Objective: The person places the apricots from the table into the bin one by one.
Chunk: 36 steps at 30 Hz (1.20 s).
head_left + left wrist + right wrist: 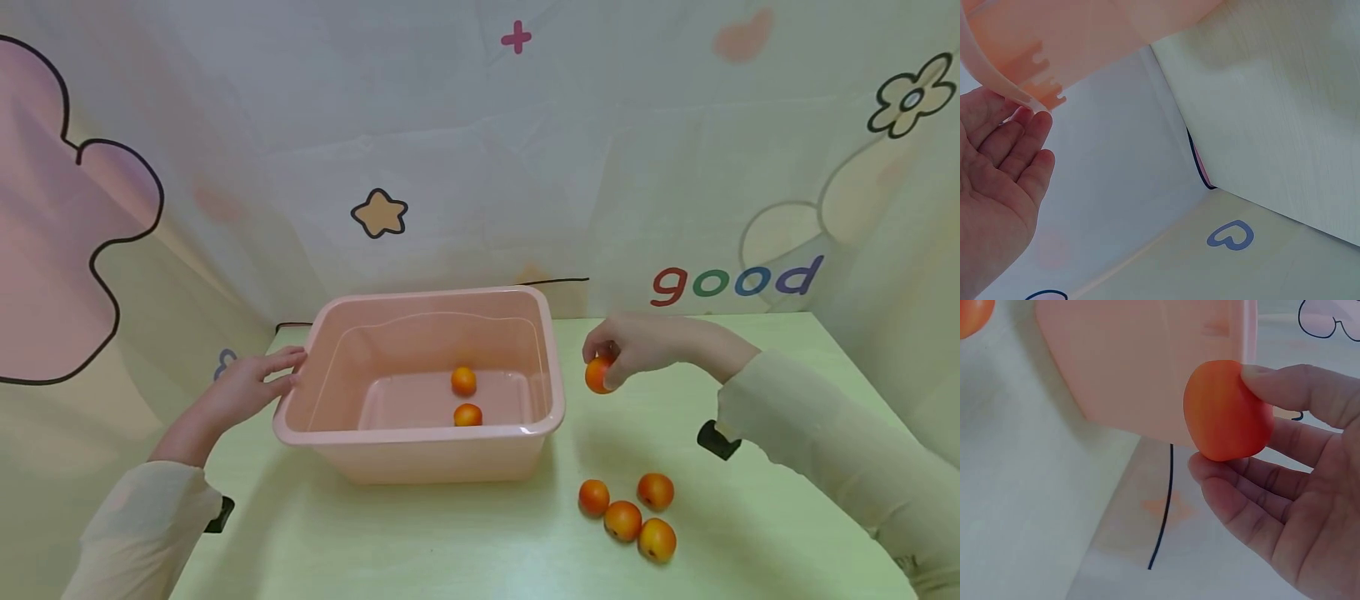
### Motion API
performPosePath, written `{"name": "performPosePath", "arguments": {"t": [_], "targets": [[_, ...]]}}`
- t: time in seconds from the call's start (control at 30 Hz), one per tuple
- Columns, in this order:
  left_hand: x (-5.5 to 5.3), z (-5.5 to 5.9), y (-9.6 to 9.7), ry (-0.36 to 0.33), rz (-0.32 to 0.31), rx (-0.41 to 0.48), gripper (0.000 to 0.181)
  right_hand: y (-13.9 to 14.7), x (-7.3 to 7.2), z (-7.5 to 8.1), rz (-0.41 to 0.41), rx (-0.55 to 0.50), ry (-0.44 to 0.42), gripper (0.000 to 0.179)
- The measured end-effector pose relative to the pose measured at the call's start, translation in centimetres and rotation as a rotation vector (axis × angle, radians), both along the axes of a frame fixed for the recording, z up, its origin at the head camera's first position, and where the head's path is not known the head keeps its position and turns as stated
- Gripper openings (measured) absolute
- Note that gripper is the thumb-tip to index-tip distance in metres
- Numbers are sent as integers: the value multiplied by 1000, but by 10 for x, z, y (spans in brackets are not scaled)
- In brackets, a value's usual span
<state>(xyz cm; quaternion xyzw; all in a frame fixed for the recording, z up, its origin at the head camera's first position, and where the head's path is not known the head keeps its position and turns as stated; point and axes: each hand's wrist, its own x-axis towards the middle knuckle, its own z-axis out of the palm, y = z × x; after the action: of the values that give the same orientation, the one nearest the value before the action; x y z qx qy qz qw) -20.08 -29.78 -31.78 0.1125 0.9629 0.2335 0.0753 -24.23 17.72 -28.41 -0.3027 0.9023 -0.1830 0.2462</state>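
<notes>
Right hand [637, 346] pinches an orange fruit [597, 375] at the basin's [420, 450] 3 o'clock; left hand [251, 385], fingers straight, touches its 9 o'clock rim.

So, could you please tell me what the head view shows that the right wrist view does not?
Only the head view shows the left hand touching the tub's left rim, two fruits inside it, and four fruits together on the table. Only the right wrist view shows the thumb and fingers pinching the held fruit up close. Both show the right hand, that fruit and the tub.
</notes>
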Motion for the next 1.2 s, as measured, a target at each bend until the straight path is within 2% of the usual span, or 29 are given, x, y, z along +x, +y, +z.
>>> {"name": "performPosePath", "arguments": {"t": [0.33,0.5,0.73,0.93,1.2], "targets": [[0,-1,-2,-7,19,4,57,-20,-10,31,44,6,109,14],[1,0,-2,-4,26,4,55,-40,-17,39,69,-15,98,14],[1,1,-1,-15,36,-2,55,-75,-23,40,100,80,102,13],[1,2,0,-17,33,3,55,-104,-29,38,129,110,95,8],[-2,1,0,4,17,-3,54,-134,-37,32,95,158,109,15]]}}
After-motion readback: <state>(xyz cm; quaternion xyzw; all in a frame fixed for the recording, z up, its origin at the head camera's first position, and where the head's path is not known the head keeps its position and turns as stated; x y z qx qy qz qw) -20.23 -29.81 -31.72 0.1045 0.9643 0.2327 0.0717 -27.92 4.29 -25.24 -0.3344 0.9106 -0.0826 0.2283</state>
